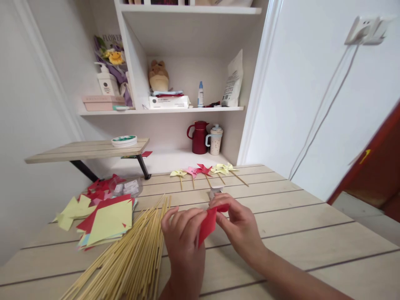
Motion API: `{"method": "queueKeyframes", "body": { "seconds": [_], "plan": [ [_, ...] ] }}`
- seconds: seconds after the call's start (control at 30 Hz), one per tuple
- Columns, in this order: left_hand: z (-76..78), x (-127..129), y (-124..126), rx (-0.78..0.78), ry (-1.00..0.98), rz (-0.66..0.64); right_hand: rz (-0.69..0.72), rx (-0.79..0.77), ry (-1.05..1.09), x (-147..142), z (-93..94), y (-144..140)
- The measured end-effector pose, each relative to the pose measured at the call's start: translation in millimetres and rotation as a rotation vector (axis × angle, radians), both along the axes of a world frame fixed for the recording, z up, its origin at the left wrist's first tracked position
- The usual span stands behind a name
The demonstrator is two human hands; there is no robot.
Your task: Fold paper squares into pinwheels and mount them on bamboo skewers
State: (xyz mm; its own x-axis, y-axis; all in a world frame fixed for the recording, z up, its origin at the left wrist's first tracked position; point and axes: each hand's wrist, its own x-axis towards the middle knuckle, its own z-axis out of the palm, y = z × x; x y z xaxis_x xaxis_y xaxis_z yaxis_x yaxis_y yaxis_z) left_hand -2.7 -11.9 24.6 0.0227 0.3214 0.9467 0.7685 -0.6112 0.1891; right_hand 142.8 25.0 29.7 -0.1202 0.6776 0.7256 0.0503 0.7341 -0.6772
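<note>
A piece of red paper (pixel 207 227), partly folded, is held up between my two hands above the wooden table. My left hand (pixel 184 229) is closed on its left side, with the thumb hidden behind the fingers. On the paper's upper right part, my right hand (pixel 239 225) pinches with thumb and fingertips. Just beyond my hands stands a small whitish box (pixel 216 191), partly covered by my right fingers. Farther back lies a row of paper pinwheels on sticks, among them a red pinwheel (pixel 204 169) and a pink pinwheel (pixel 191 171).
Many thin wooden sticks (pixel 131 254) lie left of my hands. Beyond them are stacked paper sheets (pixel 109 223), folded red paper pieces (pixel 100 188) and a clear container (pixel 129 187). A raised wooden stand (pixel 87 149) is at the left. A red jug (pixel 199 139) and a cup (pixel 215 141) stand behind.
</note>
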Motion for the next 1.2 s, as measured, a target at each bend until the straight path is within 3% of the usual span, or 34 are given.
{"method": "queueKeyframes", "body": {
  "seconds": [0.13, 0.43, 0.67, 0.87, 1.0, 1.2],
  "plan": [
    [-2.6, -3, 1, -0.067, -0.033, -0.051, -0.046, 0.013, -0.019, 3, -3.9, 3],
    [4.6, -5, 0, 0.03, 0.04, 0.015, 0.049, 0.13, -0.063, 9, 3.5, 7],
    [7.5, -5, -3, 0.041, 0.087, 0.047, -0.017, 0.247, -0.153, 12, 8.3, 3],
    [1.7, -2, -2, -0.017, 0.021, -0.017, -0.086, 0.385, -0.206, 12, 8.3, 1],
    [2.3, 0, -3, -0.049, -0.03, -0.056, -0.056, 0.332, -0.145, 11, 4.6, 3],
    [10.0, -3, -6, -0.009, 0.03, -0.014, -0.005, 0.168, -0.045, 13, -1.0, 8]
  ]
}}
